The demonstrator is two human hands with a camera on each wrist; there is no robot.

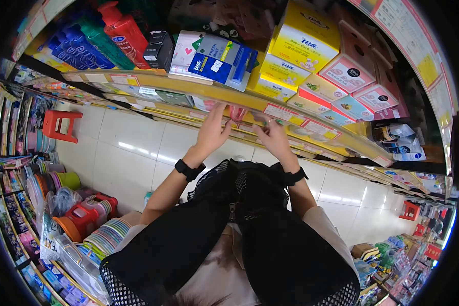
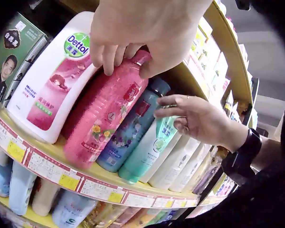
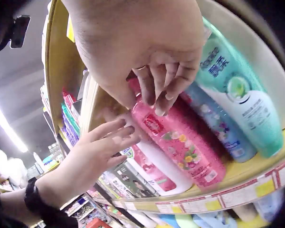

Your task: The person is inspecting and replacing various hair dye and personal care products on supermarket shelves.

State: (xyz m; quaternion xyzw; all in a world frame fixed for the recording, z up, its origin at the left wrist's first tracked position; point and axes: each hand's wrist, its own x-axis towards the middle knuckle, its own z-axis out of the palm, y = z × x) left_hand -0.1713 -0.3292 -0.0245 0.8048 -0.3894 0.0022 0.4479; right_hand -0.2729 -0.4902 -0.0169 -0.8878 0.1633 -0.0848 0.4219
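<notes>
A pink bottle with a floral label (image 2: 104, 114) stands on a shelf, tilted in the wrist views. In the head view it shows between my two hands. My left hand (image 1: 210, 131) is on its left side, fingers extended and thumb apart. On the other side is my right hand (image 1: 275, 138), fingers loosely bent, a ring on one. Each hand overlaps the bottle's cap in its own wrist view. Left of the pink bottle is a white Dettol bottle (image 2: 50, 95); on its right are a blue bottle (image 2: 130, 130) and a green Rejoice bottle (image 3: 240, 90).
Price tags (image 2: 52, 168) line the shelf lip, with more bottles below. The shelf above carries yellow Baby Care boxes (image 1: 303, 43), a red pump bottle (image 1: 125, 38) and toothbrush packs. Behind are a tiled floor (image 1: 132, 137), a red stool (image 1: 61, 125) and stacked basins (image 1: 107, 237).
</notes>
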